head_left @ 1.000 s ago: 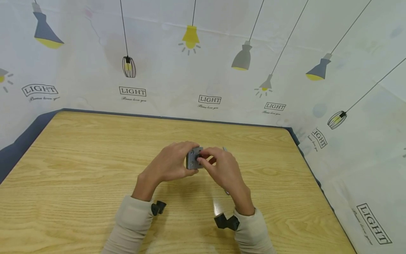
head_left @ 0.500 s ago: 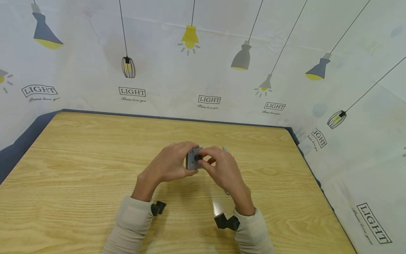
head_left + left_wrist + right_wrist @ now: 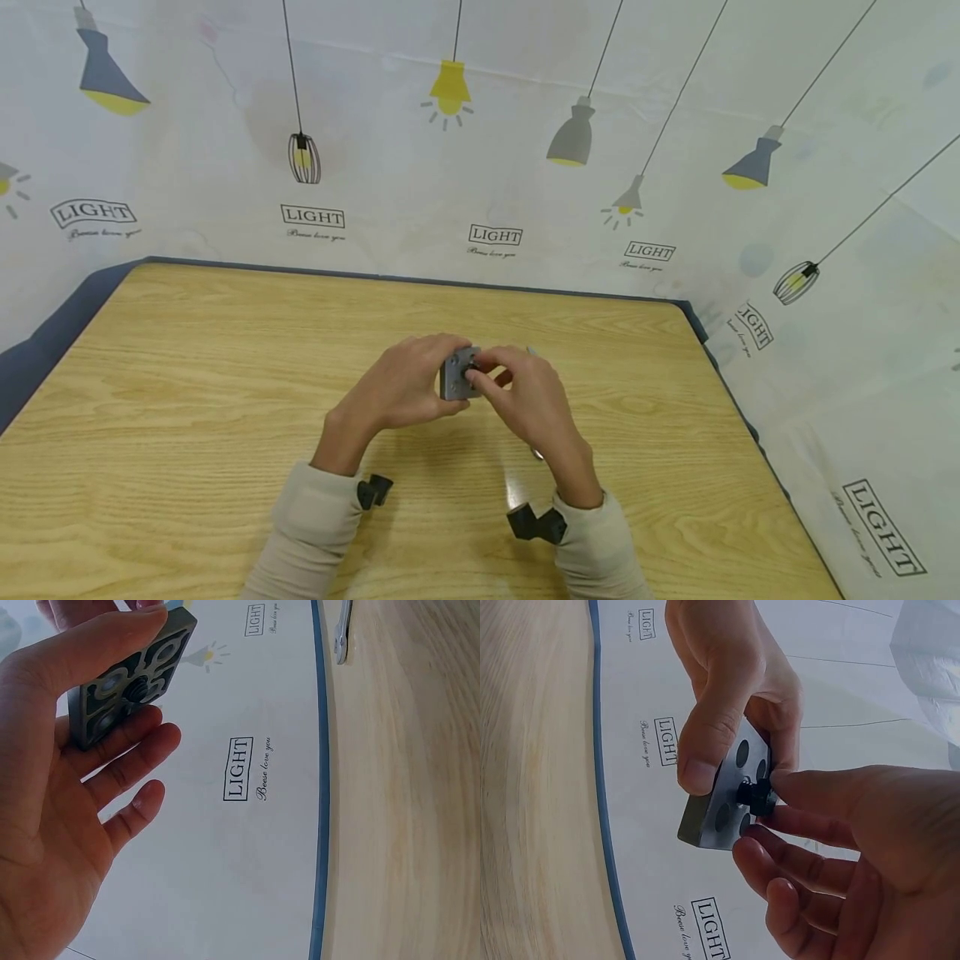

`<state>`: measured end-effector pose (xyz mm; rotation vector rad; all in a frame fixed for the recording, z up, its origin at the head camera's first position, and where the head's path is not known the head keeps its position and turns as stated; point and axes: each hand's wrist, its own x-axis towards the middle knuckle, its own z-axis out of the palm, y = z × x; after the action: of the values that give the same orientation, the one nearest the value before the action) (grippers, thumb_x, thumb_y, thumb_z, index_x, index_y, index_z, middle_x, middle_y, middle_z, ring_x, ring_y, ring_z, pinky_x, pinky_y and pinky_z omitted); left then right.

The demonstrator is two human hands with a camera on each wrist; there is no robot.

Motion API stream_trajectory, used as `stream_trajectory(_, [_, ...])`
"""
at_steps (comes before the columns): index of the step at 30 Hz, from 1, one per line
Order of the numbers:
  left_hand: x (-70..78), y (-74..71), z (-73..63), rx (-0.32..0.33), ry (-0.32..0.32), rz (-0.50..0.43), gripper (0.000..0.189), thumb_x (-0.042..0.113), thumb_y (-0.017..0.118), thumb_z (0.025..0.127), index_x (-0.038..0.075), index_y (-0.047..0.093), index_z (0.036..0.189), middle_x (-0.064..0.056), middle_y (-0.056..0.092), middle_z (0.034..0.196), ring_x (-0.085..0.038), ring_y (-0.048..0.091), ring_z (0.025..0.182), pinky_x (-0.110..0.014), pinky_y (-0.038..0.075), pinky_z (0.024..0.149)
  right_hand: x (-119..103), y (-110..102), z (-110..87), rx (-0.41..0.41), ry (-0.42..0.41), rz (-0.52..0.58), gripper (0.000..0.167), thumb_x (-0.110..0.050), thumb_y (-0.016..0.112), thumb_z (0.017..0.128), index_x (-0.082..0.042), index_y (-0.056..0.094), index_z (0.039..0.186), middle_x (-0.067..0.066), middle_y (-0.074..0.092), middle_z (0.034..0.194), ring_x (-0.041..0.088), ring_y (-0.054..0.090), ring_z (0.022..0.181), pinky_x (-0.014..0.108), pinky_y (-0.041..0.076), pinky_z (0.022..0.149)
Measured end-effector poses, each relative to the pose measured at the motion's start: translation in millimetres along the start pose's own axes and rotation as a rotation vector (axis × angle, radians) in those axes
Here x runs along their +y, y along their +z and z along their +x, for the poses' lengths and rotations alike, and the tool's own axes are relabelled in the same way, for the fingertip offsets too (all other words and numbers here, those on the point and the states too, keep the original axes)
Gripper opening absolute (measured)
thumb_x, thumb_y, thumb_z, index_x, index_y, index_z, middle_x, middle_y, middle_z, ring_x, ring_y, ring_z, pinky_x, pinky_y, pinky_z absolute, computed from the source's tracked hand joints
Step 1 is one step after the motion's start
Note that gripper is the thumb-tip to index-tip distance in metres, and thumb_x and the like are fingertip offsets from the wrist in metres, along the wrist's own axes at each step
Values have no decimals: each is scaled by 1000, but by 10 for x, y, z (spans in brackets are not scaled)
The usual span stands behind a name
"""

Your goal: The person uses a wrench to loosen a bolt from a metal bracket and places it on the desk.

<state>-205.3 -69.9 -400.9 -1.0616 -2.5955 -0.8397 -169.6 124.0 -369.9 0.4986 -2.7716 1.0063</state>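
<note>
My left hand point(image 3: 397, 383) grips a small square grey metal plate point(image 3: 453, 382) by its edges, thumb on one side and fingers on the other, above the table. The plate has a round hole near each corner. A black bolt point(image 3: 762, 798) with a hex head sticks out from the plate's centre, and in the right wrist view part of its shank shows between head and plate. My right hand point(image 3: 531, 398) pinches the bolt's head between thumb and forefinger, its other fingers loosely curled below. From the left wrist view, the plate's recessed back point(image 3: 136, 684) shows the bolt's end in its middle hole.
A silver wrench point(image 3: 343, 634) lies on the wooden table point(image 3: 225, 375), mostly behind my right hand in the head view. A white wall sheet point(image 3: 375, 167) printed with lamps rises at the table's back and right edges.
My right thumb and forefinger have shifted round the bolt's head; half a second ago more of the black head showed between them. The left hand and plate stay in place.
</note>
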Motion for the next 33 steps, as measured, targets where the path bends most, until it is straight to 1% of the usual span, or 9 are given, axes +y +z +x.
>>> stream_trajectory(8, [-1, 6, -3, 2, 3, 0, 65, 32, 87, 75, 9, 59, 130, -4, 67, 119, -19, 66, 102, -41, 54, 89, -11, -5, -3, -21, -27, -17, 20, -18, 72, 91, -9, 73, 109, 6, 73, 102, 22, 70, 83, 35, 57, 70])
stream_trajectory(13, [-3, 10, 1, 1, 3, 1, 66, 32, 87, 75, 9, 59, 130, -4, 68, 118, -19, 66, 102, -40, 55, 89, -17, -12, -13, -13, -53, -15, 22, -15, 74, 89, -9, 73, 109, 8, 72, 108, 23, 71, 84, 37, 58, 69])
stream_trajectory(20, [-5, 14, 6, 3, 7, -1, 67, 32, 87, 74, 9, 59, 130, -5, 68, 119, -19, 66, 103, -40, 55, 89, -3, -12, -14, -8, -81, -6, 24, -9, 76, 86, -9, 73, 110, 9, 71, 109, 24, 71, 85, 40, 58, 71])
stream_trajectory(24, [-3, 10, 6, 4, 8, 1, 66, 32, 87, 74, 9, 59, 130, -4, 68, 119, -19, 66, 103, -40, 55, 89, -6, -16, -17, -11, -77, -8, 25, -8, 76, 86, -9, 73, 111, 9, 70, 109, 23, 71, 84, 38, 58, 71])
stream_trajectory(26, [-2, 8, 6, 3, 5, 0, 66, 31, 87, 74, 9, 59, 130, -4, 68, 119, -19, 66, 103, -40, 54, 90, -6, -18, -17, -16, -72, -7, 29, -9, 75, 87, -10, 72, 115, 8, 70, 110, 22, 71, 84, 37, 58, 71])
stream_trajectory(30, [4, 2, 8, 1, -1, -4, 65, 31, 87, 75, 11, 59, 130, -2, 68, 118, -17, 65, 103, -39, 54, 91, -8, -18, -9, -28, -35, -2, 38, -16, 73, 90, -12, 66, 128, 7, 69, 111, 20, 70, 83, 34, 58, 72])
stream_trajectory(33, [11, -3, 7, 0, -2, -4, 65, 32, 86, 75, 11, 58, 131, -2, 68, 119, -17, 66, 103, -39, 54, 91, -15, -17, -1, -25, 1, 4, 39, -23, 71, 93, -13, 64, 130, 6, 70, 108, 21, 70, 83, 34, 58, 72])
